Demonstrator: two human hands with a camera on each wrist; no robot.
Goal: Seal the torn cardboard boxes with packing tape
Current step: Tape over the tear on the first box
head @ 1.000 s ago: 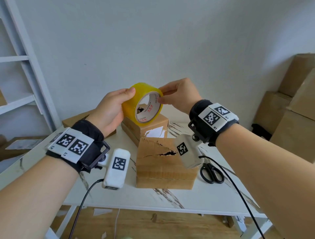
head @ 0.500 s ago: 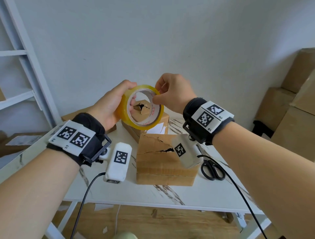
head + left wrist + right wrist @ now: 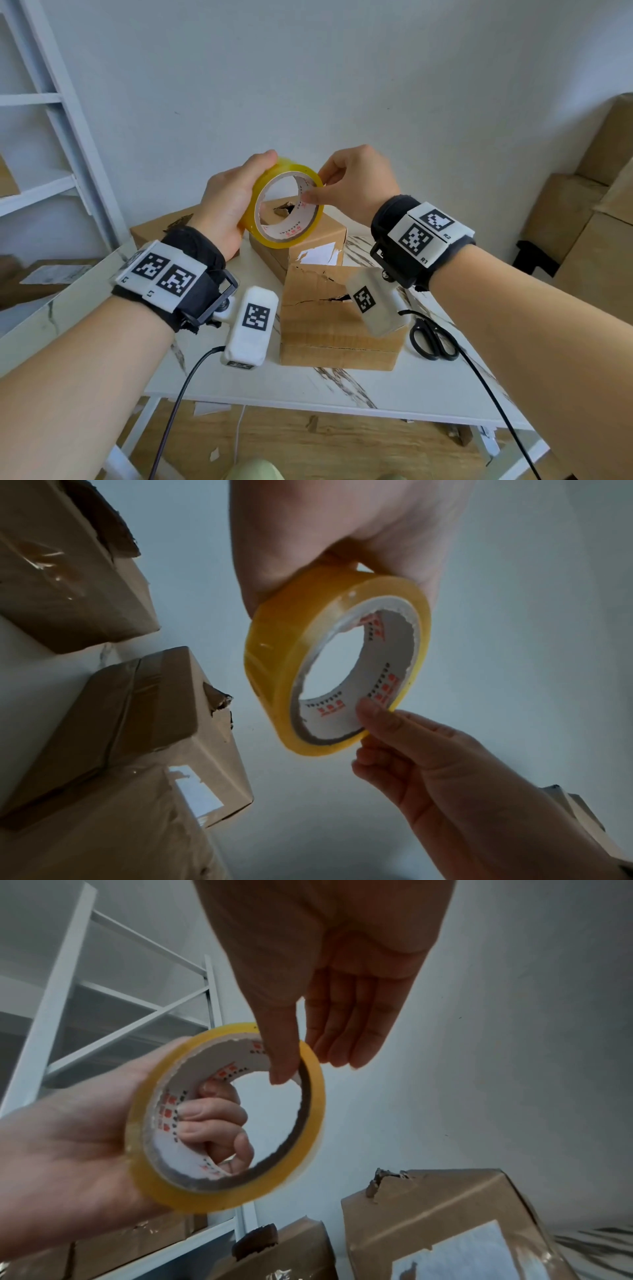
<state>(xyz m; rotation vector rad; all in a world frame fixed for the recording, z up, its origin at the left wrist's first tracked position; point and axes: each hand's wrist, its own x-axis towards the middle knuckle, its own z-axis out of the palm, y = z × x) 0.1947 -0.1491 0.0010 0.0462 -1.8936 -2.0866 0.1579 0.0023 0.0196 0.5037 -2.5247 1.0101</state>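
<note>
A yellow packing tape roll [image 3: 286,205] is held up above the table, its white core facing me. My left hand [image 3: 233,198] grips its left side, thumb on top; in the right wrist view the left fingers [image 3: 209,1112] curl inside the core. My right hand [image 3: 322,186] pinches the right rim, thumb [image 3: 371,715] inside the core and the other fingers outside. Below stand a near cardboard box [image 3: 329,308] with a jagged tear across its top and a second box [image 3: 308,236] behind it with a torn hole.
A flat torn box [image 3: 161,226] lies at the table's back left. Black scissors [image 3: 431,337] lie right of the near box on the white marbled table [image 3: 342,394]. White shelving [image 3: 51,137] stands at the left, and stacked cartons [image 3: 589,222] at the right.
The roll has turned in my hands so its open core faces me more squarely. My right thumb has moved from the outer rim to inside the core. The boxes have not moved.
</note>
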